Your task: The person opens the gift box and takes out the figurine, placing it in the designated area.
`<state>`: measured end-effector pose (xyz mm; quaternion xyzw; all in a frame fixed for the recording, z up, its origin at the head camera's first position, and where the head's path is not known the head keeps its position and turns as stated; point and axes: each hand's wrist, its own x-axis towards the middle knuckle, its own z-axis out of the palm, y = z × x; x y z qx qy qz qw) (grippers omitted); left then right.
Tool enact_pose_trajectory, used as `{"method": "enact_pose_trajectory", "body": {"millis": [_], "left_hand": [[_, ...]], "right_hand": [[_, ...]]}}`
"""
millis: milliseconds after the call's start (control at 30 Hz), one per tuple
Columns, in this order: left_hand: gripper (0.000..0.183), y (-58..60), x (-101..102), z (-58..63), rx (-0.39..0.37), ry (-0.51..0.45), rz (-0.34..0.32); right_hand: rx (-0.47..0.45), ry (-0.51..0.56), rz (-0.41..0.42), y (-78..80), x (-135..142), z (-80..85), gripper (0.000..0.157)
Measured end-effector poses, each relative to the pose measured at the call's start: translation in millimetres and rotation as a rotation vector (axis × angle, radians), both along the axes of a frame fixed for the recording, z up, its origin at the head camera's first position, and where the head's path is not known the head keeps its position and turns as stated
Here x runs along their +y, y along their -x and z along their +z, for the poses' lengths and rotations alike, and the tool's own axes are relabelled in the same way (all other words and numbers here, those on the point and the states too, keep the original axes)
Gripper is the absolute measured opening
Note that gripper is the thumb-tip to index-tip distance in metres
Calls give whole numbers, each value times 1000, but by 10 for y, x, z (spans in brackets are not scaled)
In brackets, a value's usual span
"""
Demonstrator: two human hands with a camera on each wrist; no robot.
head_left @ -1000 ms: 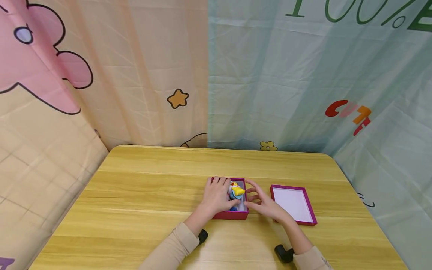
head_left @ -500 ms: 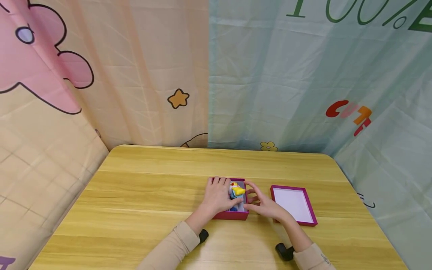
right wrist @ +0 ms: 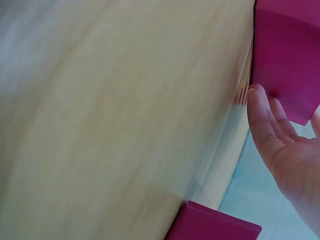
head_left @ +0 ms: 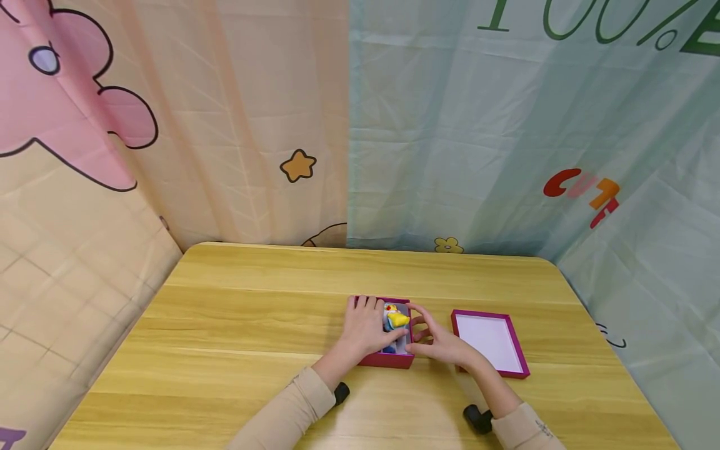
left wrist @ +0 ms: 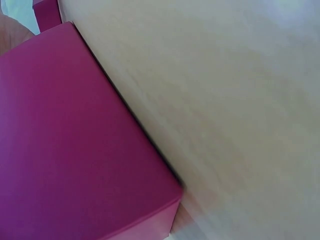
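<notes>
A magenta box point(head_left: 388, 360) without its lid stands on the table, with a small figurine point(head_left: 397, 319) in yellow, white, red and blue inside. My left hand point(head_left: 367, 328) lies across the box's left part, fingertips at the far rim and thumb stretched over the inside, hiding part of the contents. At the right wall my right hand point(head_left: 441, 344) has its fingers spread along the side and its thumb by the near right corner. In the right wrist view, its fingers point(right wrist: 259, 107) touch the box wall point(right wrist: 287, 55), nearly straight. The left wrist view is filled by the box side point(left wrist: 85, 135).
A magenta-edged box lid point(head_left: 488, 340) with a white inside lies to the right, near my right hand. The wooden table point(head_left: 253, 312) ends at patterned curtains point(head_left: 450, 125) behind. Black wrist cameras hang below both wrists.
My left thumb has stretched slightly further right over the box. The right thumb has slid a little nearer along the box's right edge. Box, figurine and lid stay in place.
</notes>
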<state>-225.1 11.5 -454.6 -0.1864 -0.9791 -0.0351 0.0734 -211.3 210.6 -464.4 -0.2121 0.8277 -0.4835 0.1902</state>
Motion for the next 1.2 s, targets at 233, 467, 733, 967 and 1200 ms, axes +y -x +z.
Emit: {"method": "enact_pose_trajectory", "body": {"millis": [233,467,733,967,1200], "left_hand": [[79,-1,17,-9,-27,-24,16],[74,1,22,-25,-36,-67,20],[73,6,25,-33,-49,-83,21],[73,6,30,-23,-57,-103,13],[72,-2,11,-15,-29,-84,-3]], "right_hand": [[-1,13,17,6,13,-7,81],[2,16,17,15,-1,-19,81],[-3,9,4,-3,1,11,80],[-3,5,3,3,8,6,80],[-6,3,5,11,8,-5,80]]}}
